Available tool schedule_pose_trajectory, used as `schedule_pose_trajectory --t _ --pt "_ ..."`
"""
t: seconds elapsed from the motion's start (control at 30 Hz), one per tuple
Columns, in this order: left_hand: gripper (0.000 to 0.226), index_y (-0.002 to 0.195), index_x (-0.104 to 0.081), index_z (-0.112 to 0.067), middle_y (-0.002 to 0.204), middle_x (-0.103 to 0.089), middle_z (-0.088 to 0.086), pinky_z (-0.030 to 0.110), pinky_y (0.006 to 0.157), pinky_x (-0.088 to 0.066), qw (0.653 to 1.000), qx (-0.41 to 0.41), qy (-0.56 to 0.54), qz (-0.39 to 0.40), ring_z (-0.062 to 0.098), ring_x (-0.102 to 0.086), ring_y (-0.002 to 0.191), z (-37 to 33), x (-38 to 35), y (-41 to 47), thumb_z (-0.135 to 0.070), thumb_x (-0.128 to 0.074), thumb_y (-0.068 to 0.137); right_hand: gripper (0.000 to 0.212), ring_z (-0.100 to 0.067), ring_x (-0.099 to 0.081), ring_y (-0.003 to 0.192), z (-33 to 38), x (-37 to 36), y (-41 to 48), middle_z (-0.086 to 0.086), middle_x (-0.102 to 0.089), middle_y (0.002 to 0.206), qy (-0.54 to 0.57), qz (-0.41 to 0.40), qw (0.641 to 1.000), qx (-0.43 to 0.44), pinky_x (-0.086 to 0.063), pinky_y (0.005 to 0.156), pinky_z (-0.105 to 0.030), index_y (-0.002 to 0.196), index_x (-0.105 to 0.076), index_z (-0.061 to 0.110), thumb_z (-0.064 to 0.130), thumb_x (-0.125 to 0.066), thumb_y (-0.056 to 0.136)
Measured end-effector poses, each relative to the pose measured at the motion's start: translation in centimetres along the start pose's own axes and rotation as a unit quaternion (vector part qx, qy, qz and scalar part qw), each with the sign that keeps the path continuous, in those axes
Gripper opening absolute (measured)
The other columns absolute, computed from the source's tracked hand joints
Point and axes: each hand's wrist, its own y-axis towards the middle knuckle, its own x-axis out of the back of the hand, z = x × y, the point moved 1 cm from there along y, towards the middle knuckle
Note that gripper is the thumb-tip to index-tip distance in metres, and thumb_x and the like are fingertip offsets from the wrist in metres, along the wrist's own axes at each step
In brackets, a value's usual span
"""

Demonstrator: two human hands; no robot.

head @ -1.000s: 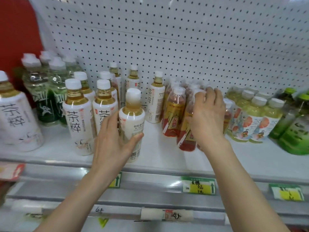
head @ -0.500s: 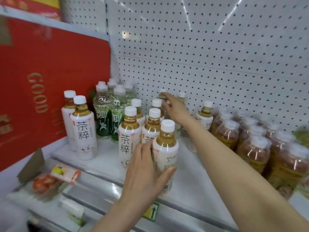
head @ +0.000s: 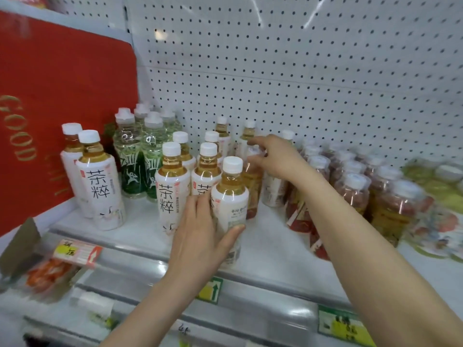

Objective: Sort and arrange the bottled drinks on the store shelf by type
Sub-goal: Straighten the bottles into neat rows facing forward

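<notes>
Pegboard (head: 300,71): white, perforated, forms the back wall above and behind all stock. Red panel (head: 62,96): stands at the shelf's left end, with gold lettering reading "GOOD". Shelf (head: 270,246): white, with a clear rail along its front edge. Red bottles (head: 355,194): a dense block, right of centre, running from the back wall toward the front edge, white caps, blurred. White bottles (head: 171,186): a cluster left of centre, upright, amber tea above white labels with black characters; two more stand apart near the left end, beside the red panel. Green bottles (head: 130,156): a group at the back left corner, clear tops, dark green labels. Pale bottles (head: 438,186): yellow-green, at the right end, heavily blurred. Left hand (head: 200,236): wrapped around the front bottle (head: 231,194), thumb on its right side, fingers behind its left. Front bottle: a white-labelled one, upright, near the front edge at centre, touching the white cluster. Right hand (head: 278,156): reaches toward the back, thumb and forefinger spread around the top of an amber bottle (head: 253,186) just behind the front bottle; whether they grip it cannot be told. Tags (head: 210,290): price labels, spaced along the front rail.
</notes>
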Motion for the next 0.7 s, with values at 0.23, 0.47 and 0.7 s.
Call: schedule_pose_trajectory --t 0.23,0.47,0.7 --pt "0.076 0.136 -0.036 -0.024 0.132 -0.041 -0.002 0.040 0.095 -0.048 1.000 0.004 0.018 0.000 0.018 -0.045 0.121 -0.1 -0.1 0.2 -0.059 -0.065 0.076 0.046 -0.014 -0.048 0.091 -1.4 5.1 -7.0 0.013 -0.044 0.089 -0.045 0.042 0.996 -0.057 -0.038 0.079 -0.027 0.134 -0.057 0.028 0.034 -0.066 0.089" --pt "0.087 0.148 -0.026 -0.023 0.143 -0.037 0.001 0.043 0.100 -0.044 0.999 -0.004 0.023 0.023 0.022 -0.041 0.130 -1.3 -0.9 0.9 -0.057 -0.065 0.078 0.044 -0.028 -0.053 0.110 -3.4 5.0 -9.3 -0.007 -0.063 0.113 -0.114 -0.070 0.984 -0.122 -0.045 0.085 -0.035 0.126 -0.062 0.019 0.042 -0.064 0.089" --pt "0.091 0.150 -0.019 -0.015 0.152 -0.030 0.012 0.040 0.109 -0.030 0.999 -0.013 0.010 -0.027 0.028 -0.030 0.139 -2.9 -1.9 0.2 -0.035 -0.073 0.080 0.050 -0.026 -0.038 0.121 -6.0 5.3 -11.9 -0.004 -0.059 0.125 -0.089 -0.198 0.974 -0.060 -0.028 0.092 -0.028 0.133 -0.059 0.019 0.045 -0.062 0.090"
